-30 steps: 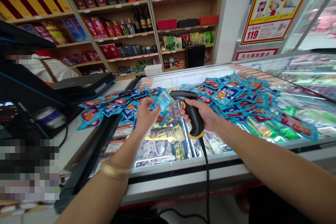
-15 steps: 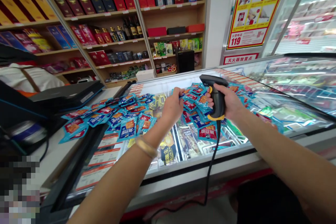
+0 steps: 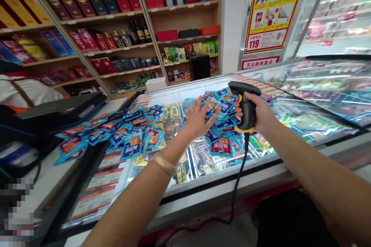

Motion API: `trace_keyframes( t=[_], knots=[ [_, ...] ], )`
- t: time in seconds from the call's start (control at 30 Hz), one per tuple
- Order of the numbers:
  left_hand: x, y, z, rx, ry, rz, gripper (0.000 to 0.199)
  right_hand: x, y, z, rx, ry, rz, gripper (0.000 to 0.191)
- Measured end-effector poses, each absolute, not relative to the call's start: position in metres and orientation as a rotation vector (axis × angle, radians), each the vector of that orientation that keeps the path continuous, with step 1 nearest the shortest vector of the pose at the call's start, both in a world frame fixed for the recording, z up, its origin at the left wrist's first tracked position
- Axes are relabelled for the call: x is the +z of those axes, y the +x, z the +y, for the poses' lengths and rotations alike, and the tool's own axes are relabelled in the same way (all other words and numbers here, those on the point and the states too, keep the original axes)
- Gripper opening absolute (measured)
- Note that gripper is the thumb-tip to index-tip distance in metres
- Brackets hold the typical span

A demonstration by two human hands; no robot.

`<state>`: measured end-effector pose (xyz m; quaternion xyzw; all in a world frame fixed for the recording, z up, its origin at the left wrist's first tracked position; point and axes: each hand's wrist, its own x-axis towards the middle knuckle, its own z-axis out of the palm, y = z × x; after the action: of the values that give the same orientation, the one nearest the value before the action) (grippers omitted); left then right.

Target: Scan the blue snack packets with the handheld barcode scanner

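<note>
My left hand (image 3: 197, 119), a gold bangle (image 3: 164, 163) on its wrist, rests with spread fingers over the left edge of a pile of small blue snack packets (image 3: 222, 110). In my right hand (image 3: 259, 112) is a black and yellow barcode scanner (image 3: 247, 112), held upright by its handle over the right part of that pile. Its black cable (image 3: 239, 185) hangs down past the freezer's front edge. A second heap of blue and red packets (image 3: 131, 144) lies to the left on the glass top.
Beneath the glass of the chest freezer (image 3: 208, 179) are packaged goods. A black device (image 3: 62, 110) stands on the left counter (image 3: 55, 179). Shelves (image 3: 179, 7) of boxes and bottles line the back. A person's white clothing (image 3: 37, 90) shows at far left.
My left hand has gone from pinched fingers to spread ones, lower over the pile. My right hand and the scanner have shifted slightly right, and the view has turned a little.
</note>
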<state>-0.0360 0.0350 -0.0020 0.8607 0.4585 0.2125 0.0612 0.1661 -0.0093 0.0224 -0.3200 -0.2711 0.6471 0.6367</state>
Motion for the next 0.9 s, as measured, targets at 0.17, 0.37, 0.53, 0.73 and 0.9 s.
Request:
trace_keyframes(
  t=[0.17,0.37,0.53,0.73,0.9],
  knots=[
    [0.008,-0.104,0.035,0.762,2.528,1.482,0.074,0.031,0.132,-0.008,1.568,-0.682,-0.682,0.017],
    [0.006,-0.193,0.032,0.583,2.369,1.534,0.078,0.031,0.054,0.003,1.810,-0.662,-0.723,0.019],
    [0.006,-0.218,0.023,0.342,2.348,1.557,0.090,0.012,0.011,0.005,1.994,-0.699,-0.753,0.020],
    [0.009,-0.224,0.020,0.295,2.318,1.527,0.081,-0.009,0.013,-0.001,2.042,-0.782,-0.770,0.021],
    [0.009,-0.221,0.020,0.428,2.295,1.570,0.066,-0.012,0.019,-0.003,2.048,-0.779,-0.777,0.021]
  ],
)
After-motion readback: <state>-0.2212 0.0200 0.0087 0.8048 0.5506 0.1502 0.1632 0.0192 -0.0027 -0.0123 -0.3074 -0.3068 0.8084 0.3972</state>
